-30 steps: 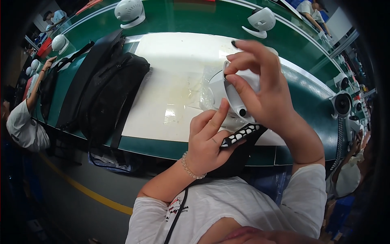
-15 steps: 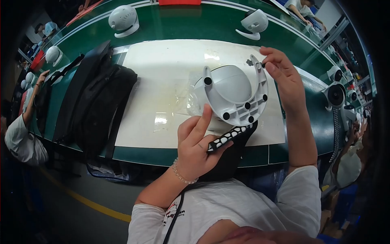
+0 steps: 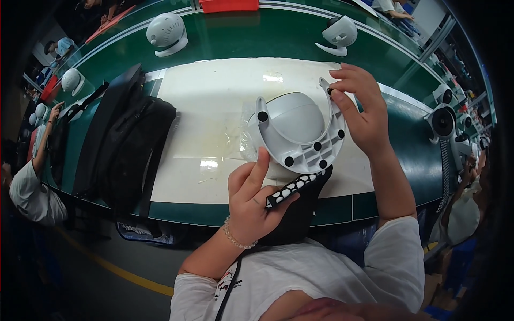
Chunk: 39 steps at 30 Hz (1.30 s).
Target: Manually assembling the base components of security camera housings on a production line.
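A white rounded device [image 3: 294, 120] lies with its curved stand [image 3: 300, 160] facing up, and several round black pads [image 3: 317, 146] sit on the stand. My right hand [image 3: 364, 112] has its thumb and forefinger closed around a small black pad [image 3: 330, 91] at the tip of the stand's right arm; its other fingers are loosely bent. A narrow black strip with white round spots [image 3: 293, 190] is pinched in my left hand [image 3: 249, 198]. That hand's forefinger points up beside the stand's lower left edge.
Clear plastic film [image 3: 246, 134] lies by the device on a white sheet [image 3: 198, 123]. Black bags [image 3: 128, 144] are at the left. Similar white devices [image 3: 166, 33] stand across the green bench [image 3: 251, 37], with a red bin [image 3: 230, 5] at the back. Co-workers sit on both sides.
My right thumb and forefinger have closed in on the pad at the right arm's tip. My view has shifted slightly, and my left hand keeps its grip on the strip.
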Each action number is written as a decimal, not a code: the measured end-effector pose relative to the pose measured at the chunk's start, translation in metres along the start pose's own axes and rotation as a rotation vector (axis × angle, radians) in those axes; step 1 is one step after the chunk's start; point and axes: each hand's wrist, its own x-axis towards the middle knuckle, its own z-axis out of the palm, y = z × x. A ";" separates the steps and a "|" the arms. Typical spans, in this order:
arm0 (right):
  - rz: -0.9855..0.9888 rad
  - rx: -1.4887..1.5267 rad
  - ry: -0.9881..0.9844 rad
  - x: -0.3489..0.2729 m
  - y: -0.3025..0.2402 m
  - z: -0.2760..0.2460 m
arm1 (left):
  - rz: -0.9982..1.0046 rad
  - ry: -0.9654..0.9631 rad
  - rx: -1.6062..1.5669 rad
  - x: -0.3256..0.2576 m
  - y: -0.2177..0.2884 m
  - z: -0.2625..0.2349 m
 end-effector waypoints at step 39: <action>-0.035 -0.693 -0.398 0.071 0.233 0.066 | 0.025 -0.249 -0.041 0.004 -0.004 -0.023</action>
